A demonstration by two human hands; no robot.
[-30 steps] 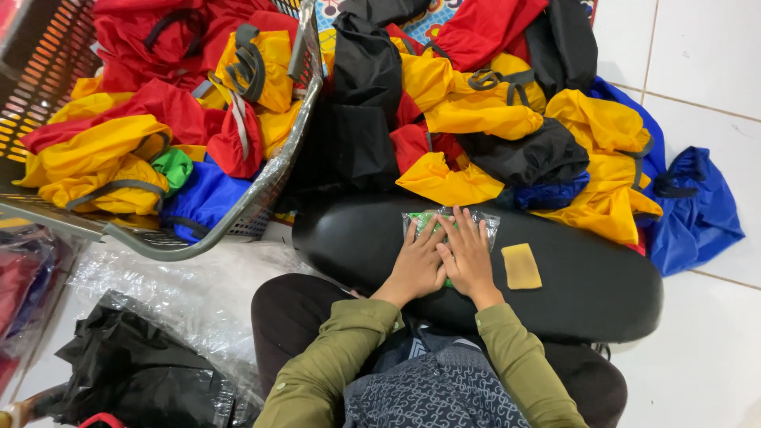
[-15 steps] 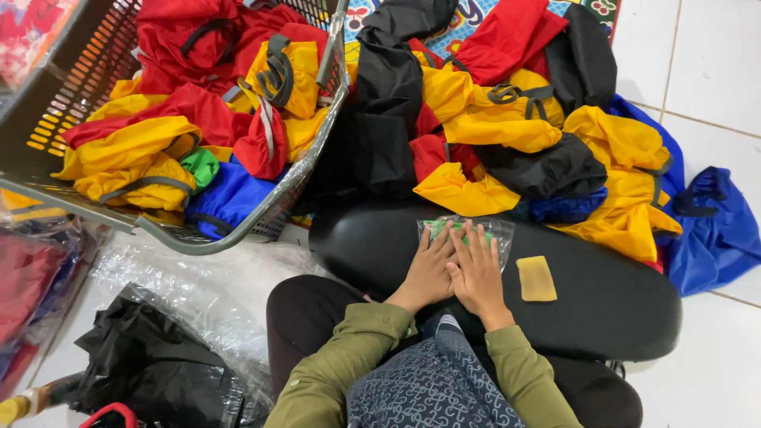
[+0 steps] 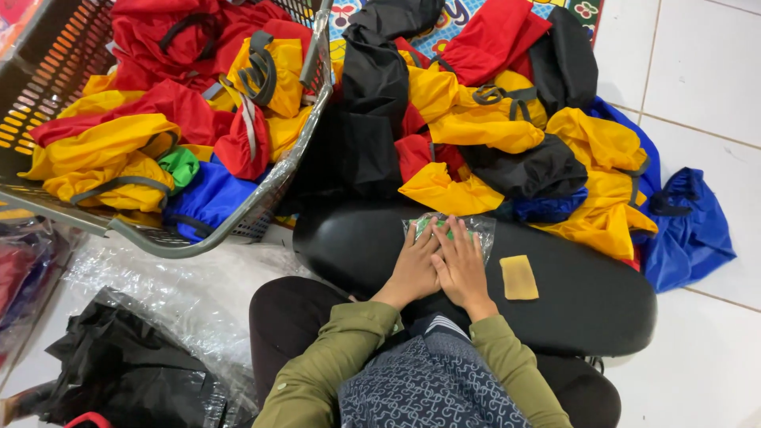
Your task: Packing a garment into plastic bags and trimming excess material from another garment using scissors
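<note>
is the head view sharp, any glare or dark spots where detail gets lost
Head view: evenly lit and mostly sharp; soft sheen on the black cushion and glare on the clear plastic sheet; both hands, left hand and right hand, crisp on the clear packet; black bags lose fold detail.

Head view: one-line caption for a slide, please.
Both hands, left hand and right hand, press a clear plastic packet flat on a black padded board, beside a basket of colourful bags.

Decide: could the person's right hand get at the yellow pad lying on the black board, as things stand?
Probably yes: the yellow pad lies bare on the black board, just beside the right hand, with nothing between them.
</note>
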